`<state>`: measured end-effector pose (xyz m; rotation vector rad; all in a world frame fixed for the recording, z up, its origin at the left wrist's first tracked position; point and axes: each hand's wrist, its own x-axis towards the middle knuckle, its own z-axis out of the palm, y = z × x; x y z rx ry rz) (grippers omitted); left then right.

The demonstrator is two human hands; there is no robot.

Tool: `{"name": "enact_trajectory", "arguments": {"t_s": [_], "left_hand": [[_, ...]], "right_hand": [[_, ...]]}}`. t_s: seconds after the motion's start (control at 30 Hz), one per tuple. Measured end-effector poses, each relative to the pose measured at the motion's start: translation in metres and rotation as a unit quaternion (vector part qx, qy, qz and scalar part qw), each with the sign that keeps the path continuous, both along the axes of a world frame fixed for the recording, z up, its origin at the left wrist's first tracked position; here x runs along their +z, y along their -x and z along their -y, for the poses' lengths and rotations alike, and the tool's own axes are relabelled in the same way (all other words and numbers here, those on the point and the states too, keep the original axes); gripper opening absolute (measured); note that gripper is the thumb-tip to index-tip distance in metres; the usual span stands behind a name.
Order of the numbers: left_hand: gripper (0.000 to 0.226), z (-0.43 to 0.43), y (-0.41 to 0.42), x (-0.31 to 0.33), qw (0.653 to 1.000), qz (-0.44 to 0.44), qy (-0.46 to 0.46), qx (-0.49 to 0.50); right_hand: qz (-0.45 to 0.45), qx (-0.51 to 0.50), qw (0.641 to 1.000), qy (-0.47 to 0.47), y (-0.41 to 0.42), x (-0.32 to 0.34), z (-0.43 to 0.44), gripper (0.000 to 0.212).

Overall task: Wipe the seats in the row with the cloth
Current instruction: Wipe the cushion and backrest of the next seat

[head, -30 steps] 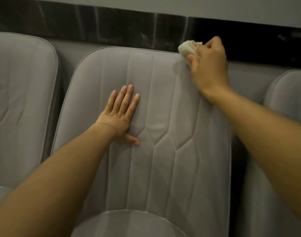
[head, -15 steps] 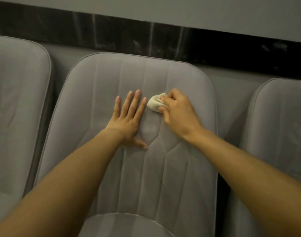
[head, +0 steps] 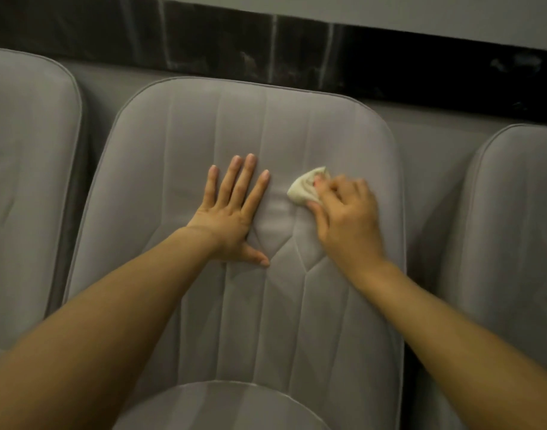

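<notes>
Right hand: the right hand (head: 346,218) has its fingers curled round a small wad of pale cloth (head: 306,189) and holds it against the backrest. Its outline is slightly blurred.
Left hand: the left hand (head: 231,218) lies flat on the same backrest with straight, spread fingers pointing far and the thumb out to the right. It grasps nothing.
Cloth, place: the cloth is on the middle seat (head: 203,125), about mid-height on the backrest and just right of centre. It sits close beside the left index finger without touching it.
Cloth, axis: the bunched wad is longer than it is wide. Its long axis slants from near-left to far-right, and the free pointed end aims left, ahead of the knuckles.
Step in hand: this looks like wiping the middle backrest while the flat palm steadies the padding.
Next move: probably further strokes across the stitched panels, with pressure kept on the wad so it does not unroll. The lower backrest and the seat cushion (head: 228,405) remain to be covered.
Neighbours: the left seat (head: 27,181) and the right seat (head: 520,212) flank this one, each apart from both hands.
Behind: a dark band (head: 266,51) runs along the wall, far beyond the seat tops.
</notes>
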<state>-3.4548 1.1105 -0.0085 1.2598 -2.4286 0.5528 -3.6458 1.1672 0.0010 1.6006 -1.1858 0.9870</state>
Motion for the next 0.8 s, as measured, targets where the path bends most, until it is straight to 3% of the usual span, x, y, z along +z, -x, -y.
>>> {"name": "enact_trajectory", "arguments": {"t_s": [0.1, 0.23, 0.3, 0.43, 0.63, 0.8], "left_hand": [[0.145, 0.004, -0.001, -0.002, 1.0, -0.019, 0.011, -0.015], [0.145, 0.015, -0.004, -0.012, 0.993, -0.047, 0.101, -0.042], [0.14, 0.021, -0.004, -0.017, 0.988, -0.038, 0.138, -0.058], [0.14, 0.024, -0.008, -0.025, 0.983, -0.04, 0.162, -0.077], [0.146, 0.02, -0.011, -0.029, 0.982, -0.034, 0.166, -0.081], [0.15, 0.013, -0.019, -0.045, 0.99, -0.001, 0.135, -0.038]], "right_hand": [[0.006, 0.027, 0.999, -0.034, -0.006, -0.002, -0.014, 0.04], [0.072, -0.009, 0.997, 0.035, 0.011, 0.057, -0.014, 0.038], [0.1, -0.037, 0.994, 0.025, 0.025, 0.07, -0.011, 0.037], [0.063, -0.089, 0.994, 0.012, 0.028, 0.03, -0.011, 0.037], [-0.002, -0.056, 0.998, -0.026, 0.013, -0.047, -0.036, 0.038], [0.051, -0.004, 0.996, -0.079, 0.0, -0.048, -0.051, 0.039]]}}
